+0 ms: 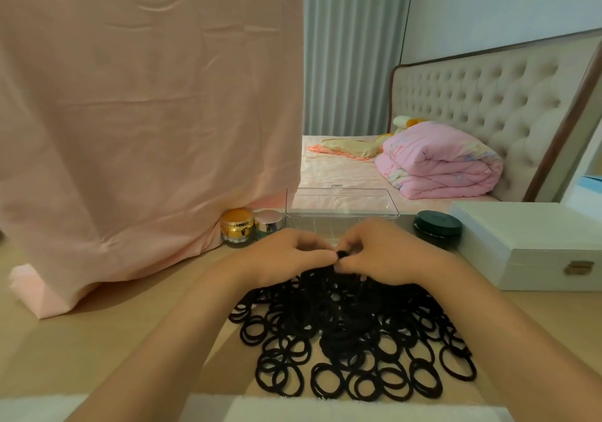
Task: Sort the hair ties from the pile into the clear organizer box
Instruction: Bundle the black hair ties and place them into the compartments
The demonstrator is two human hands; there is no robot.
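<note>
a pink cloth (146, 112) hung over the left of the scene, its hem bunched on the table (114, 340). behind the table stood a bed (342, 174) with a tufted headboard and a folded pink quilt (439, 167). the pile (351, 333) of black hair ties sprawled across the middle of the table, between the person's forearms. a white case (521, 242) with a brass clasp sat at the right. the clear organizer (342, 203) stood at the far edge, just beyond the pile, its lid raised upright; the hands hid most of its base.

the left hand (286, 255) and right hand (387, 255) met above the far end of the pile, just in front of the organizer. the fingers of both were curled, pinching a small black tie (342, 254) between them; it looked bunched up, perhaps more than one.

a dark green jar (438, 226) sat between organizer and case. a gold jar (236, 226) and a silver-lidded jar (268, 221) stood side by side left of the organizer, against the cloth.
</note>
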